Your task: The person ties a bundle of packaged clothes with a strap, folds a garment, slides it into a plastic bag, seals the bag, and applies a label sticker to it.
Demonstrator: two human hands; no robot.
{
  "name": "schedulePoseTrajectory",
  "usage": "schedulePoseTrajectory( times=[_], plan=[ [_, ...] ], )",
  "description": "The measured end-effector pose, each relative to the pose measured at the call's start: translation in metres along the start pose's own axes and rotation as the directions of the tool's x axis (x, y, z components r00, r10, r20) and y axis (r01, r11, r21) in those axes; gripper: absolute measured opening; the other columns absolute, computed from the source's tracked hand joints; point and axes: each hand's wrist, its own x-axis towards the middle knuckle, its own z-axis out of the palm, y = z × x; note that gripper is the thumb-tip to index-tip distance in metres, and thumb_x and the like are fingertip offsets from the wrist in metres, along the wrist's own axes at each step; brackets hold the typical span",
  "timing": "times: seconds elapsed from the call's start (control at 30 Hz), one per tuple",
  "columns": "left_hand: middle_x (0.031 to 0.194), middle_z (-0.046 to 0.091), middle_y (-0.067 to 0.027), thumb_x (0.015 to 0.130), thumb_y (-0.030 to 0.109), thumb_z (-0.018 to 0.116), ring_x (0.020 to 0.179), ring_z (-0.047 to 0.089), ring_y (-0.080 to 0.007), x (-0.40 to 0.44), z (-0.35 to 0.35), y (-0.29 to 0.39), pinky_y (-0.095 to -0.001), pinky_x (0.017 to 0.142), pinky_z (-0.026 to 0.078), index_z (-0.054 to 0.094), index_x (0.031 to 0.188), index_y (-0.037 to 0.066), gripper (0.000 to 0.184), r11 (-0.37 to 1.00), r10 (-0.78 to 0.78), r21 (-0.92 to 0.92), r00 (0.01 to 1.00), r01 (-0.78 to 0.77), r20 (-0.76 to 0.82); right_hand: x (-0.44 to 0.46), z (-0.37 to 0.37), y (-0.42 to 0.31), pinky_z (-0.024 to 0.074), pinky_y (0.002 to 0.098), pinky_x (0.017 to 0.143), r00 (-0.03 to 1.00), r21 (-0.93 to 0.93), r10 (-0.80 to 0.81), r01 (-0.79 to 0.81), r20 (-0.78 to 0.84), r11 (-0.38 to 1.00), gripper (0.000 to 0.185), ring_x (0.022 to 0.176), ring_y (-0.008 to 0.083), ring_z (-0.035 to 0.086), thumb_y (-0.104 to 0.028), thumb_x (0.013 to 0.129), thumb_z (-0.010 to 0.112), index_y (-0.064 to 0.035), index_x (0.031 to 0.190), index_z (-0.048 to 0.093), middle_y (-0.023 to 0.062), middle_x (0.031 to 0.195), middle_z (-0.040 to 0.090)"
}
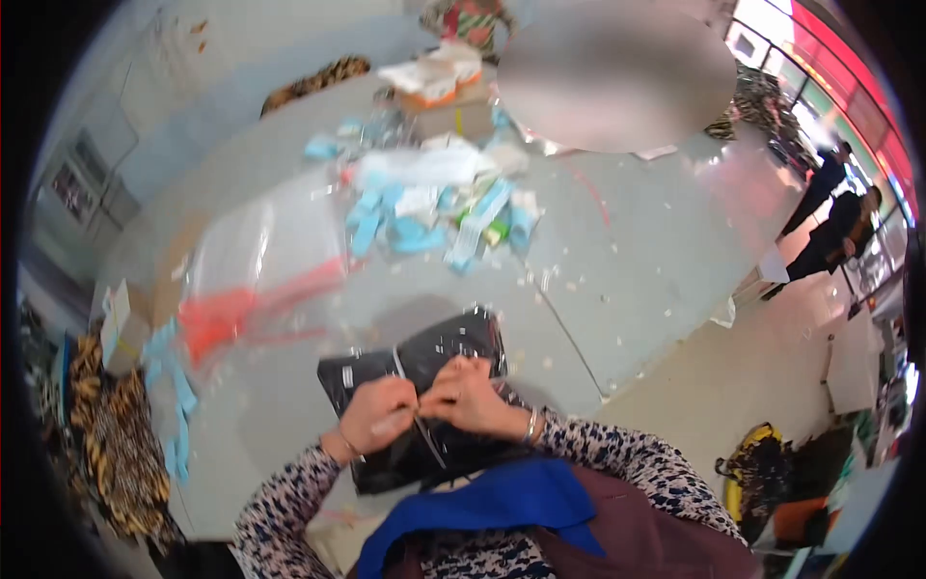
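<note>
A black bundle in shiny plastic (439, 343) lies flat on the table in front of me. Across its middle runs a thin pale tie strip (398, 363), which shows above and below my hands. My left hand (379, 413) is closed, its fingertips pinched on the strip over the bundle. Close against it, my right hand (468, 398) pinches at the same spot with bent fingers. The exact point where the strip passes between the fingertips is partly hidden.
Clear bags with red edges (265, 246) lie to the left on the grey table (656, 251). Blue and white strips (415, 207) are heaped beyond the bundle, near a carton (453, 118). Patterned cloth (121, 444) is piled at the left edge. People (834, 227) stand at the right.
</note>
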Motion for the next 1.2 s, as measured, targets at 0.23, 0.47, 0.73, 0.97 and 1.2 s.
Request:
schedulePoseTrajectory(
  times=[0.23, 0.47, 0.73, 0.97, 1.2],
  plan=[
    [0.095, 0.059, -0.0108, 0.074, 0.006, 0.062, 0.080, 0.061, -0.0303, 0.003, -0.003, 0.021, -0.0353, 0.068, 0.052, 0.058, 0.081, 0.004, 0.008, 0.978, 0.097, 0.188, 0.994, -0.087, -0.044, 0.003, 0.000, -0.003, 0.0232, 0.0388, 0.082, 0.999, 0.005, -0.032, 0.032, -0.034, 0.999, 0.007, 0.086, 0.0113, 0.046, -0.031, 0.076, 0.070, -0.0245, 0.077, 0.071, -0.0102, 0.075, 0.056],
    [0.095, 0.060, -0.0079, 0.072, 0.005, 0.062, 0.078, 0.063, -0.0250, -0.007, 0.005, 0.020, -0.0333, 0.058, 0.052, 0.062, 0.087, 0.004, 0.015, 0.903, 0.263, 0.383, 0.955, -0.193, -0.139, 0.002, 0.004, -0.001, 0.0236, 0.0393, 0.083, 0.999, 0.034, 0.016, -0.015, -0.035, 0.999, 0.012, 0.091, 0.0124, 0.047, -0.032, 0.082, 0.067, -0.0250, 0.088, 0.073, -0.0106, 0.080, 0.059],
    [0.084, 0.061, -0.0097, 0.071, 0.001, 0.066, 0.066, 0.063, -0.0243, -0.013, 0.021, 0.015, -0.0318, 0.053, 0.051, 0.064, 0.085, 0.001, 0.014, 0.896, 0.279, 0.425, 0.909, -0.129, -0.311, 0.008, -0.001, 0.001, 0.0214, 0.0393, 0.083, 0.996, -0.008, 0.031, -0.031, 0.082, 0.999, 0.017, 0.091, 0.0133, 0.044, -0.040, 0.079, 0.068, -0.0278, 0.090, 0.074, -0.0119, 0.078, 0.059],
    [0.082, 0.060, -0.0076, 0.070, 0.001, 0.066, 0.061, 0.062, -0.0213, -0.011, 0.017, 0.026, -0.0300, 0.050, 0.049, 0.065, 0.086, 0.002, 0.016, 0.883, 0.278, 0.457, 0.902, -0.105, -0.330, 0.014, -0.009, -0.001, 0.0203, 0.0380, 0.080, 0.996, 0.066, -0.054, 0.049, 0.073, 0.997, 0.012, 0.087, 0.0116, 0.044, -0.031, 0.071, 0.077, -0.0238, 0.075, 0.068, -0.0122, 0.074, 0.058],
    [0.084, 0.062, -0.0110, 0.073, 0.001, 0.068, 0.061, 0.062, -0.0269, -0.014, 0.020, 0.014, -0.0340, 0.053, 0.050, 0.066, 0.083, 0.002, 0.011, 0.917, 0.271, 0.380, 0.893, -0.125, -0.360, 0.021, -0.010, 0.003, 0.0175, 0.0382, 0.079, 0.980, 0.093, -0.100, 0.085, 0.174, 0.992, 0.018, 0.088, 0.0107, 0.039, -0.034, 0.073, 0.076, -0.0240, 0.075, 0.062, -0.0140, 0.075, 0.052]
  ],
)
